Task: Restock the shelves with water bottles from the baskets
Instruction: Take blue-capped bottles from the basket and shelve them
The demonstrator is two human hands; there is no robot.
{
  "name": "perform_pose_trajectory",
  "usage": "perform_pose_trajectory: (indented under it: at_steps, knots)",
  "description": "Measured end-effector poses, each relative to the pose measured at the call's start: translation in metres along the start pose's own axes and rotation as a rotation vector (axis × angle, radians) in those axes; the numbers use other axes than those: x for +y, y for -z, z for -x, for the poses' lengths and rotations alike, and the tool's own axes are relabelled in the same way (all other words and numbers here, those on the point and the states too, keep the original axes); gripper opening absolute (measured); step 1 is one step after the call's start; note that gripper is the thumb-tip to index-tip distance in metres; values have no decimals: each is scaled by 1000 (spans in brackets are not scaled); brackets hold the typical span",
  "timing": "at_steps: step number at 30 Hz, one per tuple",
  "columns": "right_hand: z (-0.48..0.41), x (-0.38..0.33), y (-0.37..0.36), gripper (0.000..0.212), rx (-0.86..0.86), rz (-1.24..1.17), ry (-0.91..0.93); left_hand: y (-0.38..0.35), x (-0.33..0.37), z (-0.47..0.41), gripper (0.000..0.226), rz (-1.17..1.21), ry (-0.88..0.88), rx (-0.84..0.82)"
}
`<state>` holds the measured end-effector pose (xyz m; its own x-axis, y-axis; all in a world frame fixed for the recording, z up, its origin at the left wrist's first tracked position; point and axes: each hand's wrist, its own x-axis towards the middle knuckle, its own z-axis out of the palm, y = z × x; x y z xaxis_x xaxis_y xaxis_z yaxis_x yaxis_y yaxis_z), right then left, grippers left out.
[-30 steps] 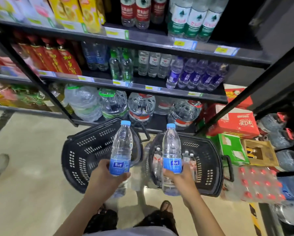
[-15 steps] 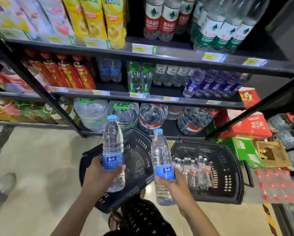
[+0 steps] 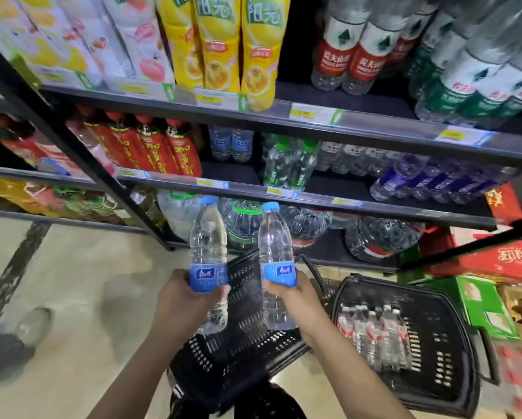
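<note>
My left hand point(image 3: 182, 300) grips a clear water bottle point(image 3: 208, 240) with a blue cap and blue label, held upright. My right hand point(image 3: 296, 300) grips a second, matching bottle point(image 3: 275, 246), also upright. Both bottles are raised in front of the lowest shelf, below the edge of the middle shelf point(image 3: 247, 193). Two more blue-label bottles point(image 3: 231, 143) stand at the back of that middle shelf. Two black baskets sit on the floor: the left basket point(image 3: 241, 337) under my hands, and the right basket point(image 3: 435, 352) holding several small red-label bottles point(image 3: 374, 331).
The bottom shelf carries large water jugs point(image 3: 305, 225). Green-cap bottles point(image 3: 290, 164) and purple-label bottles point(image 3: 420, 179) fill the middle shelf; red drink bottles point(image 3: 154, 146) stand to the left. Red and green cartons point(image 3: 489, 267) are stacked on the right. A shoe point(image 3: 33, 325) is on the floor, left.
Both hands have lifted their bottles up toward the shelves, away from the baskets. The view has tilted up and moved closer, showing more of the upper shelves.
</note>
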<state>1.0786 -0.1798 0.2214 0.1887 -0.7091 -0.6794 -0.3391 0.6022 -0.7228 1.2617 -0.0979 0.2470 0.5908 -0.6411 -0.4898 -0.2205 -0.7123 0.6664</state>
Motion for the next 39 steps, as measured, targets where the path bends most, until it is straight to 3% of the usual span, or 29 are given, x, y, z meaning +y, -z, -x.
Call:
perform_pose_trajectory:
  at_steps: [3, 7, 10, 11, 15, 20, 26, 31, 35, 39]
  knots:
    - [-22, -22, -20, 20, 34, 59, 4, 5, 1, -35, 44, -21, -31, -14]
    - [-63, -48, -46, 20, 95, 107, 18, 8, 8, -90, 28, -13, -84, -59]
    - [-100, -69, -63, 12, 118, 174, 106, 10, 13, -136, 39, -3, -148, -58]
    - [-113, -75, -68, 13, 135, 200, 138, 9, 16, -151, 45, -4, -173, -48]
    - [-173, -88, -87, 50, 245, 308, 273, 2, 29, -209, 50, 11, -293, 2]
    - [-221, -103, -106, 47, 426, 222, 448, -20, 46, -259, 58, 154, -414, 77]
    - [-265, -103, -121, 56, 487, 94, 681, -50, 59, -299, 62, 304, -586, 223]
    - [-292, -120, -121, 43, 492, -14, 723, -72, 69, -324, 44, 410, -659, 281]
    - [-307, -128, -119, 43, 417, -15, 686, -80, 71, -343, 49, 403, -665, 342]
    - [-321, -119, -116, 44, 453, 87, 663, -88, 63, -358, 53, 333, -642, 316]
